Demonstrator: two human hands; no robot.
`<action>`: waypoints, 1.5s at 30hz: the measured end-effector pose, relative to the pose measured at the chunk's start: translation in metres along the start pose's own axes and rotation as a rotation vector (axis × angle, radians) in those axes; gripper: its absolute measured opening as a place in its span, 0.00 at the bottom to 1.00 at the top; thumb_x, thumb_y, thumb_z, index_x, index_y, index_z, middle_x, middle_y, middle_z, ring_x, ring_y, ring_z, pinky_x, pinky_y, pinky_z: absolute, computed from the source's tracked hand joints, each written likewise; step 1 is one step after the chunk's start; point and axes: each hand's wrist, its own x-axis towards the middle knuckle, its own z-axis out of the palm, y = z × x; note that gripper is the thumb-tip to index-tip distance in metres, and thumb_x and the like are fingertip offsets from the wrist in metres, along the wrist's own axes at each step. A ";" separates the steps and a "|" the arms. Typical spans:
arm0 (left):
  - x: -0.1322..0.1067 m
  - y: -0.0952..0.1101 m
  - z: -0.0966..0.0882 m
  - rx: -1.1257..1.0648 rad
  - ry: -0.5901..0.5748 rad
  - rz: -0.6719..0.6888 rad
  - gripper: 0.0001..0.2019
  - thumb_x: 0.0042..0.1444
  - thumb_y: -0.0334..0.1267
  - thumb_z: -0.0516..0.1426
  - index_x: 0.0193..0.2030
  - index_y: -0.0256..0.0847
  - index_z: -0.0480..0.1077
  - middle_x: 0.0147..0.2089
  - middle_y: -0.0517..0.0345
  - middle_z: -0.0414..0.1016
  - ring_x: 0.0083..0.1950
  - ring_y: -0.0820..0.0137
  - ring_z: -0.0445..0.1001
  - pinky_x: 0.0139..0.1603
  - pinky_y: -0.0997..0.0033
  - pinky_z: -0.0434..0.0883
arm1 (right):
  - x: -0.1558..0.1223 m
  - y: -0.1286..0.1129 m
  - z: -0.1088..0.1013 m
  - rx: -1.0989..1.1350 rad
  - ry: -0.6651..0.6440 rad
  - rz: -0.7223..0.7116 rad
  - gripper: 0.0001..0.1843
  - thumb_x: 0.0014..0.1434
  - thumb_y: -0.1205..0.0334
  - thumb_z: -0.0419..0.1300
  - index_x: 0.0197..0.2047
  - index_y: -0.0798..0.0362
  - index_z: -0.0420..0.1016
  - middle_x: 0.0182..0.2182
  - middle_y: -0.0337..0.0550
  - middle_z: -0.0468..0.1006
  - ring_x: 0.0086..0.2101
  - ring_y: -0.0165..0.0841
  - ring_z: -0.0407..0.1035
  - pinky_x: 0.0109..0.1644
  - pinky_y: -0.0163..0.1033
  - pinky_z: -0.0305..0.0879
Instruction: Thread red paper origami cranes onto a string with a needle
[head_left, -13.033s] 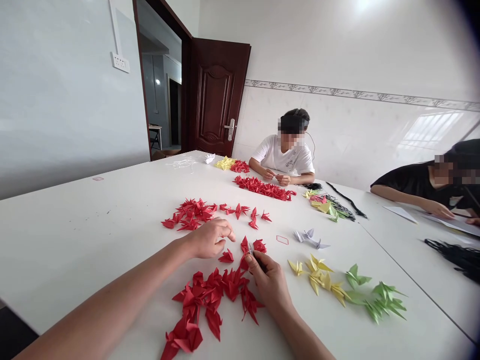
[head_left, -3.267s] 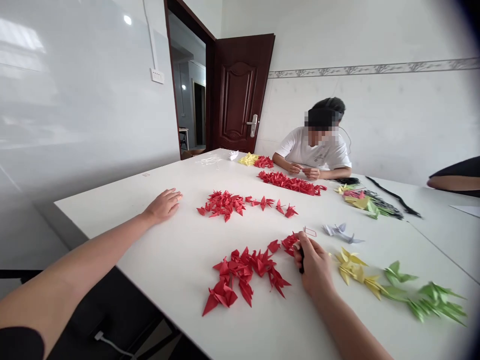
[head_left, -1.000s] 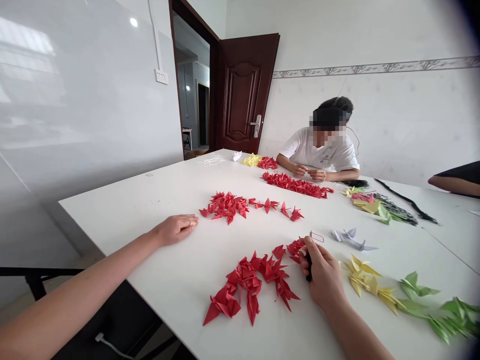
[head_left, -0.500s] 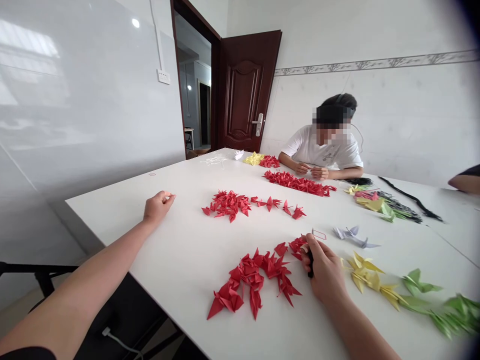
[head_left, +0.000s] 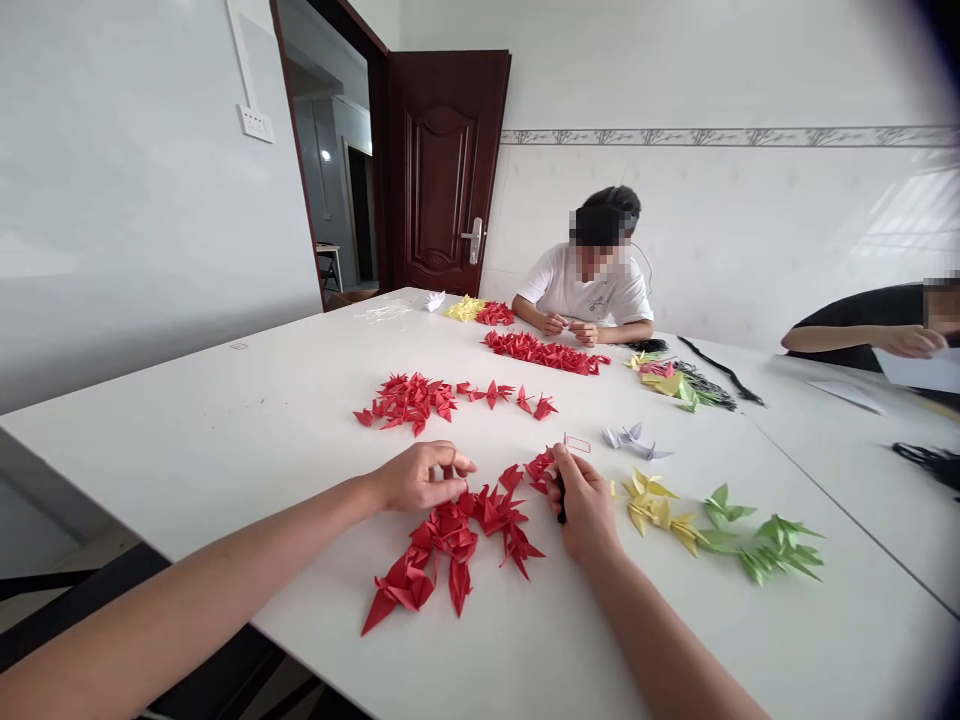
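A long cluster of red origami cranes [head_left: 450, 540] lies on the white table [head_left: 187, 420] in front of me. My left hand [head_left: 420, 478] hangs over its upper edge with fingers curled, and nothing shows between them. My right hand [head_left: 583, 505] is at the cluster's right end, its fingers closed on a black cord [head_left: 561, 513]. The fingertips of that hand are next to the topmost red cranes. Most of the cord is hidden inside my grip.
More red cranes [head_left: 405, 403] lie beyond my hands. Yellow and green cranes [head_left: 720, 530] lie to the right, with pale grey cranes [head_left: 634, 438] and black tassels [head_left: 705, 385] farther on. A co-worker in a white shirt [head_left: 589, 290] sits across the table; another person's black sleeve [head_left: 855, 330] shows at right.
My left hand has moved from near the table's left edge onto the red cluster. The view has swung left. My right hand still grips the black cord.
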 end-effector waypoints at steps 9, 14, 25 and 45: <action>0.049 -0.017 0.020 -0.375 0.169 -0.158 0.12 0.46 0.38 0.59 0.39 0.37 0.72 0.37 0.53 0.76 0.39 0.67 0.74 0.42 0.67 0.71 | 0.000 0.000 0.004 -0.042 -0.032 -0.002 0.19 0.50 0.46 0.59 0.24 0.53 0.65 0.18 0.31 0.58 0.15 0.21 0.48 0.15 0.28 0.44; 0.046 -0.026 0.023 -0.396 0.359 -0.188 0.15 0.47 0.39 0.59 0.42 0.37 0.69 0.36 0.54 0.74 0.41 0.67 0.73 0.44 0.64 0.72 | -0.006 0.002 0.009 -0.312 -0.096 -0.199 0.17 0.52 0.48 0.57 0.25 0.54 0.67 0.16 0.31 0.56 0.18 0.24 0.50 0.19 0.30 0.49; 0.036 0.004 0.035 -0.250 0.308 0.081 0.09 0.53 0.33 0.52 0.41 0.43 0.69 0.43 0.53 0.70 0.42 0.69 0.72 0.39 0.71 0.74 | -0.017 -0.001 0.020 -0.649 -0.093 -0.441 0.12 0.52 0.53 0.58 0.28 0.54 0.72 0.20 0.37 0.68 0.22 0.29 0.59 0.25 0.32 0.58; 0.036 -0.003 0.025 -0.627 0.324 -0.300 0.16 0.47 0.36 0.59 0.44 0.38 0.66 0.33 0.58 0.69 0.33 0.73 0.70 0.37 0.70 0.71 | -0.013 -0.001 0.014 -0.471 -0.134 -0.280 0.17 0.54 0.47 0.55 0.32 0.54 0.71 0.20 0.37 0.65 0.22 0.28 0.57 0.24 0.32 0.55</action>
